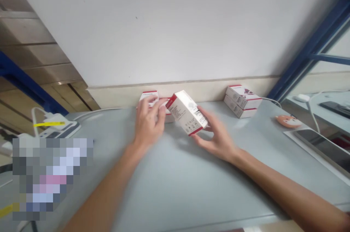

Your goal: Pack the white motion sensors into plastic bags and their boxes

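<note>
A white box with red ends is tilted above the table, its printed side toward me. My right hand grips its right end, with the thumb under the lower edge and the fingers behind. My left hand has its fingers apart, close to the held box's left end. Behind that hand, another white-and-red box stands by the wall, partly covered by the fingers. Part of a box's side shows between the left hand and the held box. Whether the left fingertips touch a box is unclear.
Two similar boxes are stacked at the back right. An orange animal-shaped item and a dark flat device lie at the right. A power strip with plugs and cables sits at the left, beside a pixelated patch. The wall closes the back.
</note>
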